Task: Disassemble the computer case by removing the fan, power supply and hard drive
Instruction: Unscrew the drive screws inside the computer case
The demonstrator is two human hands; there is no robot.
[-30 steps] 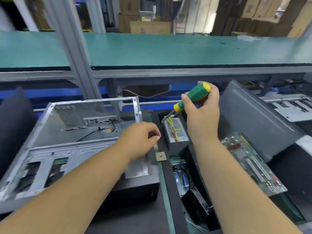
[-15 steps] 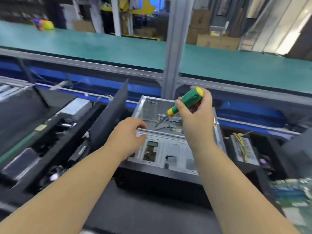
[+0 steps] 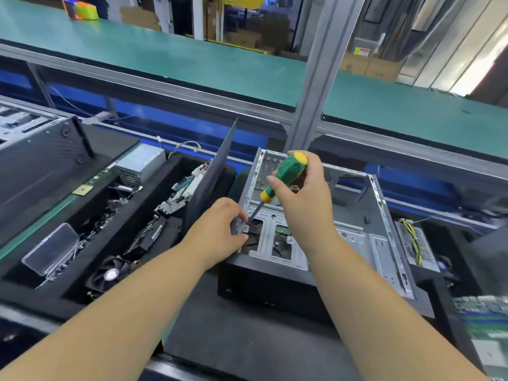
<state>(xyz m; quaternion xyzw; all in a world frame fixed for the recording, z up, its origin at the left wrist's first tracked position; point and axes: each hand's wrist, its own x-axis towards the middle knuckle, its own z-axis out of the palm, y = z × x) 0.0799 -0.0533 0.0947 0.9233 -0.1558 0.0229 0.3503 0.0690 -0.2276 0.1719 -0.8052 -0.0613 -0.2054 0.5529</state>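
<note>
An open grey computer case [image 3: 357, 243] lies on its side on the black mat in front of me. My right hand [image 3: 305, 199] grips a green and yellow screwdriver [image 3: 286, 174], whose tip points down at the case's near left corner. There my left hand [image 3: 220, 229] pinches a small metal bracket [image 3: 238, 226] at the case's edge. A dark opening sits just beside the tip. A detached black fan [image 3: 110, 273] lies in the black tray to the left. A grey power supply [image 3: 140, 163] stands at that tray's far end.
The left black tray [image 3: 68, 295] holds circuit boards, cables and a clear plastic box [image 3: 52, 248]. A dark side panel [image 3: 214, 171] leans upright between tray and case. Another power supply with yellow wires [image 3: 415, 243] sits right of the case, a green board [image 3: 483, 312] beyond. A grey post [image 3: 316, 72] rises behind.
My view swung left, so the case moved to the centre right. My left hand took hold of the bracket at the case's left edge, and the screwdriver tip came down to it.
</note>
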